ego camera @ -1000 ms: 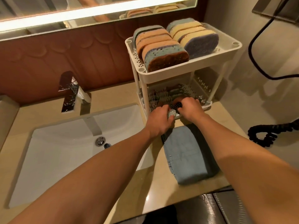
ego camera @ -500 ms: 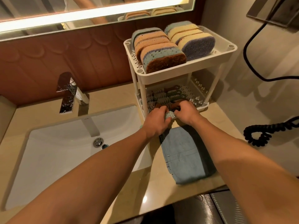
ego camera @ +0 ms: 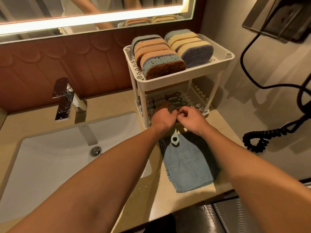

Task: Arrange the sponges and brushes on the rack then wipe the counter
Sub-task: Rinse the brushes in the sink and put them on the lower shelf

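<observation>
From the head view, a two-tier white rack (ego camera: 178, 79) is seen on the counter (ego camera: 104, 105), right of the sink (ego camera: 50, 158). On its upper tier two rows of sponges (ego camera: 161, 54) are stood on edge: about four are counted in the left row and about four in the right, though the rear ones are partly hidden. On the lower tier several brushes (ego camera: 168, 101) are laid side by side; at least four handles can be made out. One folded blue cloth (ego camera: 186, 167) is spread on the counter just in front of the rack. Both hands are held at the lower tier's front edge: the left hand (ego camera: 162, 119) is curled over a pale brush (ego camera: 175, 140), whose looped handle hangs down over the cloth, while the fingers of the right hand (ego camera: 193, 118) are pinched together beside it. Compared with half a second earlier, the pale handle is now exposed below the hands.
</observation>
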Action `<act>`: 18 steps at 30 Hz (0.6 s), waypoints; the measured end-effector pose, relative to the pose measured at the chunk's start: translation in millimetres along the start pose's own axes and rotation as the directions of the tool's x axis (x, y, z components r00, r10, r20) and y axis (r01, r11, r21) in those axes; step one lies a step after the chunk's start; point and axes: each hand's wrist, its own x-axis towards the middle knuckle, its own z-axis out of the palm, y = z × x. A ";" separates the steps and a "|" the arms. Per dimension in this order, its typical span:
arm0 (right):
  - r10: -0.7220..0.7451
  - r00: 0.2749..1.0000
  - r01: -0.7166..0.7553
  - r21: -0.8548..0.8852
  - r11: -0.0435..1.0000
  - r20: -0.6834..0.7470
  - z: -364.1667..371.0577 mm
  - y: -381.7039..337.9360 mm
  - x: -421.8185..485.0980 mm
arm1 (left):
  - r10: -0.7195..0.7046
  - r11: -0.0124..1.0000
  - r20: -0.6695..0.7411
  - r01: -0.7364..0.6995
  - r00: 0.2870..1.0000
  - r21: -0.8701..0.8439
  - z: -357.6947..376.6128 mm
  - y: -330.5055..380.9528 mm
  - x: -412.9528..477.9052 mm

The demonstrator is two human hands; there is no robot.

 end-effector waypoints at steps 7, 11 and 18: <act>-0.005 1.000 0.004 0.074 0.997 0.018 -3.2 4.3 -0.3 | -0.126 0.992 0.021 0.126 0.992 -0.001 4.3 7.5 2.8; -0.044 0.999 0.044 -0.055 0.998 0.000 0.5 6.9 6.6 | -0.123 0.992 -0.009 0.123 0.992 0.003 2.0 3.3 -0.3; -0.047 0.998 0.027 -0.394 0.919 -0.041 6.7 7.0 18.2 | -0.062 0.990 0.009 0.061 0.998 0.127 8.8 -16.9 4.1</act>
